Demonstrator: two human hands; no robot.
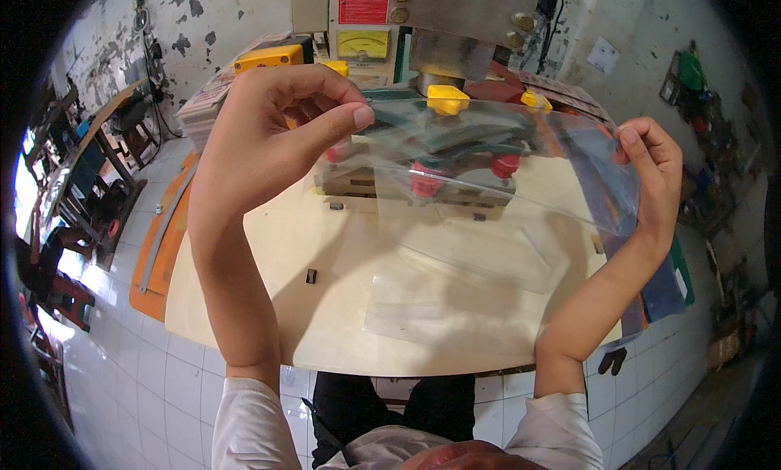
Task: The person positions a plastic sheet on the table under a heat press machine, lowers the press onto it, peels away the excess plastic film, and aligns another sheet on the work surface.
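My left hand is raised above the left part of the table, thumb and forefinger pinched on one end of a clear plastic sheet. At the other end, my right hand pinches the sheet's upper right corner. The sheet hangs stretched between both hands, over the far part of the table and in front of a machine with red knobs and yellow knobs. Flat on the cream tabletop beneath lies another clear plastic piece. Overlapping transparent edges make the separate sheets hard to tell apart.
Small dark blocks are on the tabletop. A yellow-topped box and a stack of flat sheets stand at the far left. Blue film lies along the right side. A metal strip rests on an orange board.
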